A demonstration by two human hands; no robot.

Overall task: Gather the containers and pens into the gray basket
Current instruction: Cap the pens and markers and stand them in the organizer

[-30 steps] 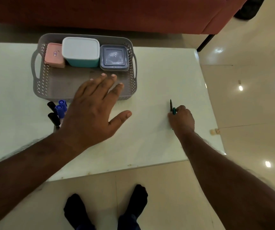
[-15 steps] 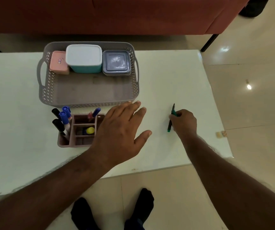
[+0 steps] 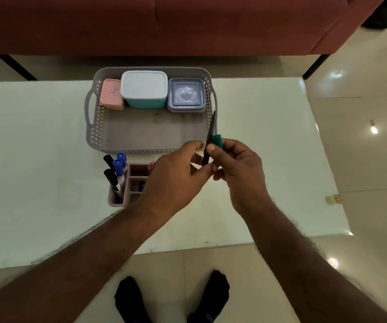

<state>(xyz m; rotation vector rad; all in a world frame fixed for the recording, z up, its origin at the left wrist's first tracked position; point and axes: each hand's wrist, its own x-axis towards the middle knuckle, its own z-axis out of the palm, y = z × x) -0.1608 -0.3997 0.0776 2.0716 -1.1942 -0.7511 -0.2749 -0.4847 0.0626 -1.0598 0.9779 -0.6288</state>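
Note:
A gray basket (image 3: 95, 136) stands at the table's far middle. Along its back wall sit a pink container (image 3: 111, 94), a white-lidded teal container (image 3: 144, 88) and a gray lidded container (image 3: 186, 95). In front of the basket's near right corner my two hands meet above the table. My right hand (image 3: 236, 169) pinches a thin dark pen (image 3: 212, 127) with a green part (image 3: 217, 141), which points upward. My left hand (image 3: 176, 180) curls its thumb and fingers round the pen's lower end. A brown pen holder (image 3: 118, 200) with blue markers (image 3: 119, 164) and black markers lies partly hidden under my left hand.
The white table (image 3: 36, 183) ends just short of my feet; its right edge is near a small object on the floor (image 3: 333, 199). A red sofa (image 3: 188, 24) stands behind the table.
My right hand has lifted the pen off the table and brought it left toward the basket's corner. My left hand has moved right to meet it and closed on the pen.

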